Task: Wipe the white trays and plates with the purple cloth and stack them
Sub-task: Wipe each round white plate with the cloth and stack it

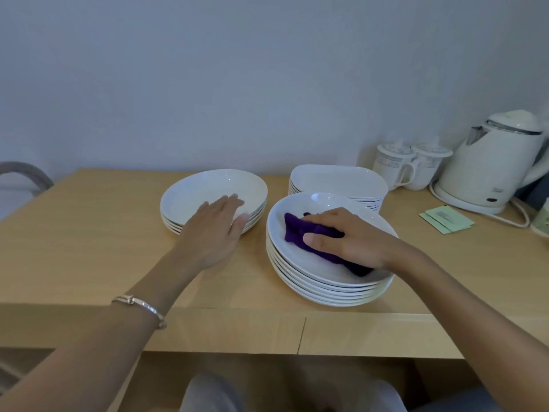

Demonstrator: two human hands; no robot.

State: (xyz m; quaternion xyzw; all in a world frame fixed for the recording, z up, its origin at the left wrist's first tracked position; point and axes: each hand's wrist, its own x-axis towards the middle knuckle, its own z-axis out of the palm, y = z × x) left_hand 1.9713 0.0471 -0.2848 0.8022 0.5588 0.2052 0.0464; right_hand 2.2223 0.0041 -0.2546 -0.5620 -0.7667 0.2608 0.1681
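In the head view, the right hand (350, 239) is reaching in from 4 o'clock. Its grip is bunching a soft, crumpled purple cloth (297, 230) between thumb and curled fingers and pressing it into the top dish of a tall stack of round white ceramic plates (332, 288). This stack is standing on the pale wooden counter (89, 233), near its front edge. The cloth is lying inside that top dish, with its long axis running from about 10 o'clock to 4 o'clock under the palm.

The left hand (219, 224) is holding nothing. Its fingers are lying straight, resting on the near rim of a shorter stack of round white plates (214, 182).

The relation that matters is this: the shorter stack is sitting at about 10 o'clock from the tall one, close beside it but not touching. The left hand is the nearer one to it, while the right is busy on the tall stack. Judging from this, the dish being wiped will probably be crossing leftward to the shorter pile. Being round, it is offering no preferred axis for lifting.

A pile of rounded rectangular white trays (335, 176) is waiting at 12 o'clock, just behind the tall stack.
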